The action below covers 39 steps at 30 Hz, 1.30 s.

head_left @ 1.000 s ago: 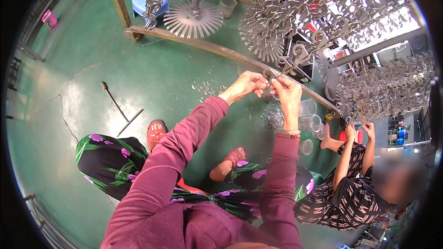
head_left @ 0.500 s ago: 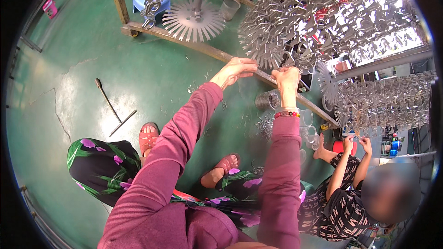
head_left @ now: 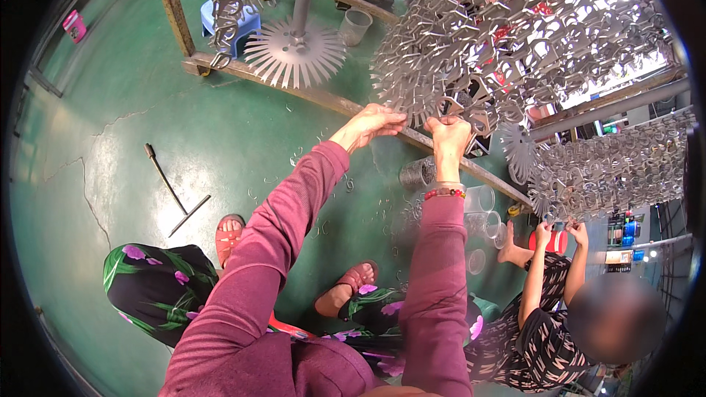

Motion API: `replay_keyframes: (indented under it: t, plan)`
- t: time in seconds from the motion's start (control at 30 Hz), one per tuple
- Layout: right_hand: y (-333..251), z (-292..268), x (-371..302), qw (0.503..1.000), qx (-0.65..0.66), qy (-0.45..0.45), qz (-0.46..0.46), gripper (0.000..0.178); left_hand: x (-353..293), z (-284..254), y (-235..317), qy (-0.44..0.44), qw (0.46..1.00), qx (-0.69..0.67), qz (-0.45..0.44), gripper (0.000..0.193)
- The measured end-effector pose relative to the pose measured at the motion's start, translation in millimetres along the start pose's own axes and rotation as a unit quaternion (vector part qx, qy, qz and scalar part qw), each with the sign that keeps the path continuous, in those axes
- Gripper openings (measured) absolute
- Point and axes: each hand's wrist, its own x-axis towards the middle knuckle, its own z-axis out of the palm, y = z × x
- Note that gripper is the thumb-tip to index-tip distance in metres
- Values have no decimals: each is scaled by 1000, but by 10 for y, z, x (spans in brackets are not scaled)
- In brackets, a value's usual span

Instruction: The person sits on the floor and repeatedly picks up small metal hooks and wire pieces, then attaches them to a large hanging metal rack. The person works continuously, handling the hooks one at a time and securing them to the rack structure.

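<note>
Both my arms reach forward to the lower end of a big rack of bent metal hooks (head_left: 507,37), crowded together in rows. My left hand (head_left: 373,125) is at the left of a toothed metal disc (head_left: 421,109) at the rack's end, its fingertips pinched together by the disc's teeth. Close beside it on the right, my right hand (head_left: 448,138) is closed with thumb and fingers bent toward the lowest hooks. Anything between the fingertips of either hand is too small or hidden to make out.
A wooden beam (head_left: 294,88) runs below the rack. Another toothed disc on a pole (head_left: 296,51) stands left, near a blue stool (head_left: 243,29). Clear cups (head_left: 479,198) and scattered small metal pieces lie on the floor. A T-shaped tool (head_left: 169,184) lies left; a co-worker (head_left: 544,309) sits right.
The view has shifted slightly, so most things sit farther left. My hands stay near the disc, with the right one turned a little. The co-worker's hands remain raised at the neighbouring rack.
</note>
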Motion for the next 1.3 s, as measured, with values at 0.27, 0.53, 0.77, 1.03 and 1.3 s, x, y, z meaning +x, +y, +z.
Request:
replay_keyframes:
  t: [0.27,0.53,0.77,1.03,1.3]
  plan:
    - [-77,-352,-347,996,-83,-6,-20,18,-48,46,-97,6,999,33,-6,19]
    - [23,-371,-314,998,0,-43,37,19,-102,105,-83,6,1000,5,-8,22]
    - [-66,-238,-204,991,86,-78,59,20,-157,79,-126,5,999,-34,-14,23]
    - [9,-149,-144,994,53,-81,42,16,-251,152,-175,-4,996,-86,-26,22]
    - [-68,-120,-143,993,-22,-112,37,18,-301,172,-171,12,993,-110,-32,21]
